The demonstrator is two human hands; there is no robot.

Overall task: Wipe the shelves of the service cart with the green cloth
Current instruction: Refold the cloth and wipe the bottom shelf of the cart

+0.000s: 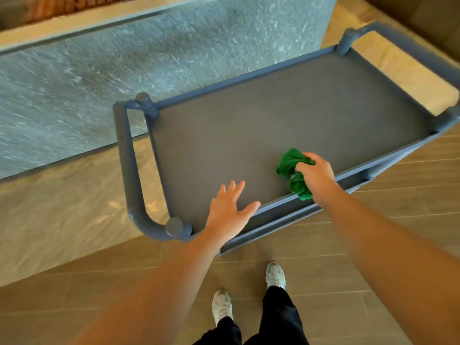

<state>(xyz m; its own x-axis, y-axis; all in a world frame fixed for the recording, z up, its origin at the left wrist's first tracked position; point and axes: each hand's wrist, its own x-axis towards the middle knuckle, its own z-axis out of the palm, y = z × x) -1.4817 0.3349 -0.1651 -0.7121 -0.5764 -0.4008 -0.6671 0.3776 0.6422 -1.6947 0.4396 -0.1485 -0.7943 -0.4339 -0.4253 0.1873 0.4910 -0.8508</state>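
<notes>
A grey service cart (261,78) stands in front of me, its dark top shelf (286,115) bare. My right hand (315,174) grips a crumpled green cloth (290,163) near the shelf's front edge, at the right of centre. My left hand (229,207) is spread with straight fingers over the front left part of the shelf, its thumb at the front rim; I cannot tell whether the palm touches the surface. A lower shelf (353,179) shows only as a strip below the front rim.
The cart has a curved handle (129,170) at its left end and another handle (408,46) at the far right end. A grey stone counter wall (124,58) rises right behind the cart. My feet (249,290) stand on a tiled floor (373,220).
</notes>
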